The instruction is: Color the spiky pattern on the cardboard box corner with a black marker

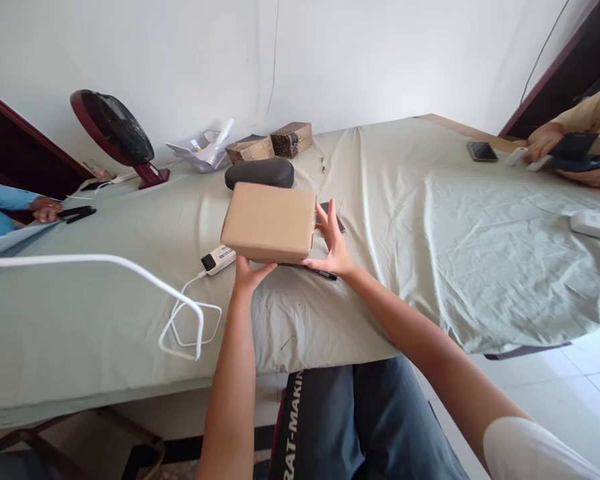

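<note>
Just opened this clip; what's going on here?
The person's left hand and right hand hold a cardboard box between them at the cloth-covered table; whether it is lifted clear is hard to tell. A black case lies just beyond the box. Other people's hands show at both sides.

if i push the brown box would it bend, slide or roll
The brown box would probably keep its shape, as its edges look crisp and its top flat. Its flat faces suggest sliding over rolling. Its weight is hard to judge, since its inside is hidden.
</note>
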Available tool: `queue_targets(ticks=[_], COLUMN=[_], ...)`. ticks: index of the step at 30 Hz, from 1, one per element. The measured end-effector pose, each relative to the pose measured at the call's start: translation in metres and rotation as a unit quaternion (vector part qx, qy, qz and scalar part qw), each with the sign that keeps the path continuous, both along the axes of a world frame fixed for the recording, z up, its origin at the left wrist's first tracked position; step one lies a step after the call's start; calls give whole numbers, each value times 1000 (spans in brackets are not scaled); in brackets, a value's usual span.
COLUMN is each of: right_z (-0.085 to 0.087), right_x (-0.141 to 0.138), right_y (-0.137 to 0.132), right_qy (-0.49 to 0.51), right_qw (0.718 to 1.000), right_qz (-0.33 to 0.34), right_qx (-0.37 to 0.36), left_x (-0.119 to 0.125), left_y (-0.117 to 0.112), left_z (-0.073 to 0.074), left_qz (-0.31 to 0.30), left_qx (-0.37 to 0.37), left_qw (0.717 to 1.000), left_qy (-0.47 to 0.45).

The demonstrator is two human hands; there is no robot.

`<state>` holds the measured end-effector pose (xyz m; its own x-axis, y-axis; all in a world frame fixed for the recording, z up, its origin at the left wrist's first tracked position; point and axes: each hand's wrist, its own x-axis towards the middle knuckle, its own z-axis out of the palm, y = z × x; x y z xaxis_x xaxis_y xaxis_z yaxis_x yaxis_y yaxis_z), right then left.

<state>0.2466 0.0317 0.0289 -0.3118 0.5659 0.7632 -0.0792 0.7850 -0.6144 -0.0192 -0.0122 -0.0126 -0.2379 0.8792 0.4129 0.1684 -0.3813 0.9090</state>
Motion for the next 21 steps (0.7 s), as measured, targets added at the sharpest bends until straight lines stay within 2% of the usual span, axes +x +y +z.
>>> queue_targets(ticks=[4,8,11,14,21], right_z=[10,19,20,20,17], right_x=[4,10,13,16,15], right_y=[-5,-8,-5,-2,0], right_qy=[-50,-149,-189,-204,-180], right_qw=[998,988,980,978,983], right_qz=[15,-33,-53,-39,4], right_qx=[30,34,30,30,36], left_x=[4,11,19,25,28], left_y=[6,13,12,7,8], left_z=[-12,-18,-13,-3,10], left_qz=[-21,-9,-40,-74,-53], left_qx=[-13,9,-13,-39,-40], left_qw=[998,992,982,976,967], left_qy=[-51,-124,-185,-200,-247])
